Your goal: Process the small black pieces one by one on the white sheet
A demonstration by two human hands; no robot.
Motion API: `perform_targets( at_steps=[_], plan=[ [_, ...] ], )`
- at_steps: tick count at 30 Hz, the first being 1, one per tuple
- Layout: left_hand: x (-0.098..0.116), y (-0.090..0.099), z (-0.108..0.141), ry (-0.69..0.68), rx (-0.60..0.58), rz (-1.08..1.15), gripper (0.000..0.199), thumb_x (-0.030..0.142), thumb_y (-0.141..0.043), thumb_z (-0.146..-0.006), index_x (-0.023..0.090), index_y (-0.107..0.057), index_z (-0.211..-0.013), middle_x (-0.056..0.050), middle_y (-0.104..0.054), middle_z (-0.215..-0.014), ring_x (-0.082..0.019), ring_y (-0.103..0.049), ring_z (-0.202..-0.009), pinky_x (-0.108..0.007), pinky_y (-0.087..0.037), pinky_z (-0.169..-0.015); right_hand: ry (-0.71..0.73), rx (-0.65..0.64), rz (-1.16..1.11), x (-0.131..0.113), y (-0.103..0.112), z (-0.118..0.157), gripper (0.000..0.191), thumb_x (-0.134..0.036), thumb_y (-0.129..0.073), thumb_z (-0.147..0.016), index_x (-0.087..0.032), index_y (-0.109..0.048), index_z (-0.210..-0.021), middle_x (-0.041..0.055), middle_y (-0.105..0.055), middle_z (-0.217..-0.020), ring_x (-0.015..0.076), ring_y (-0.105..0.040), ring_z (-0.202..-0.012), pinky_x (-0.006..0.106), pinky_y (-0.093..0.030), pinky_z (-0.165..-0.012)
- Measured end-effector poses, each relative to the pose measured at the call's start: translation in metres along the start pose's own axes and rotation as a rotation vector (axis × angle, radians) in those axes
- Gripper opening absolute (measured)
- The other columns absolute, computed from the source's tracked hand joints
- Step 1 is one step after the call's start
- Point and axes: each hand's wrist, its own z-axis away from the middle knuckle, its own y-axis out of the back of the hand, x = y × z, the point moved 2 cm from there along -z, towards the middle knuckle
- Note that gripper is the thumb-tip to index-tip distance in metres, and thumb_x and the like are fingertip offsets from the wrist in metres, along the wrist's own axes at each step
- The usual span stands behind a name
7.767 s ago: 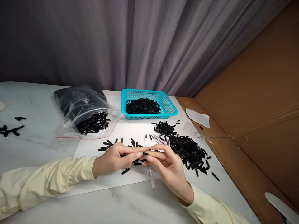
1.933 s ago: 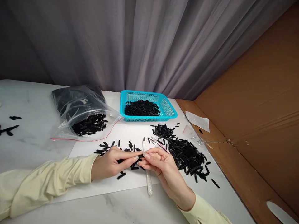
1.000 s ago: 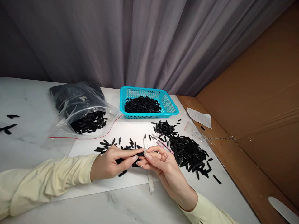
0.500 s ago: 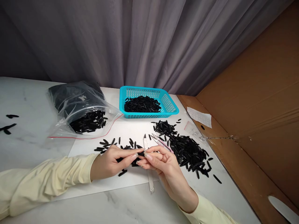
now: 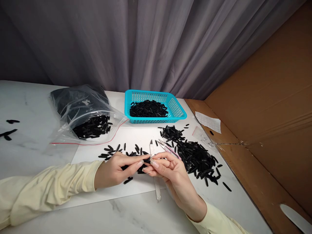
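Note:
Between my fingertips is a small black piece (image 5: pixel 147 160), partly covered by them. My left hand (image 5: pixel 119 167) pinches its left end, and my right hand (image 5: pixel 168 167) pinches the right end, the fingertips of both nearly touching. Beneath them, a white-handled craft knife (image 5: pixel 157 190) lies on the white sheet (image 5: pixel 97 196), its blade pointing away from me. Thread snips (image 5: pixel 170 150) with pinkish handles lie just beyond my right hand. Loose black pieces (image 5: pixel 109 151) are scattered around and under my hands.
A blue basket (image 5: pixel 156 120) at the back holds many black pieces. An open zip bag (image 5: pixel 80 107) spills more at the left. A large black heap (image 5: pixel 198 159) lies at the right, near a cardboard wall (image 5: pixel 275 97) and a paper slip (image 5: pixel 208 122).

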Motion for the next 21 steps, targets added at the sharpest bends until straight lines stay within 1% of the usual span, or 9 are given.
perform_targets(
  at_steps=[4, 11, 16, 21],
  plan=[
    [-0.0004, -0.0002, 0.0008, -0.041, 0.022, -0.035, 0.035, 0.018, -0.04, -0.091, 0.009, -0.063, -0.116, 0.008, -0.032, -0.039, -0.006, -0.026, -0.034, -0.015, -0.027, -0.034, -0.02, -0.021, -0.023, -0.0002, 0.0001, -0.0004, 0.02, -0.028, -0.074, -0.071, -0.015, -0.062, -0.08, 0.0068, -0.074, -0.072, 0.0164, -0.071, -0.068, 0.023, -0.055, -0.069],
    [-0.0017, -0.0004, 0.003, -0.064, 0.038, -0.062, 0.034, 0.016, -0.041, -0.091, 0.008, -0.063, -0.115, 0.008, -0.033, -0.041, -0.006, -0.028, -0.035, -0.015, -0.029, -0.035, -0.031, -0.045, -0.062, 0.0008, -0.0003, -0.0013, 0.019, -0.027, -0.073, -0.073, -0.014, -0.062, -0.081, 0.0085, -0.074, -0.074, 0.015, -0.071, -0.067, 0.022, -0.055, -0.068],
    [-0.0036, -0.0018, 0.0052, -0.085, 0.046, -0.059, 0.033, 0.014, -0.042, -0.09, 0.009, -0.062, -0.116, 0.008, -0.038, -0.043, -0.006, -0.031, -0.035, -0.015, -0.03, -0.036, -0.052, -0.054, -0.071, 0.003, 0.0014, -0.0024, 0.017, -0.026, -0.072, -0.074, -0.013, -0.064, -0.082, 0.0094, -0.074, -0.08, 0.0161, -0.071, -0.073, 0.021, -0.055, -0.071],
    [-0.0035, -0.0022, 0.0056, -0.095, 0.069, -0.085, 0.034, 0.013, -0.044, -0.09, 0.012, -0.06, -0.12, 0.007, -0.043, -0.043, -0.006, -0.032, -0.035, -0.015, -0.031, -0.037, -0.081, -0.071, -0.094, 0.0033, 0.0022, -0.0032, 0.018, -0.026, -0.072, -0.074, -0.014, -0.063, -0.085, 0.0084, -0.074, -0.079, 0.017, -0.071, -0.079, 0.02, -0.055, -0.074]
  ],
)
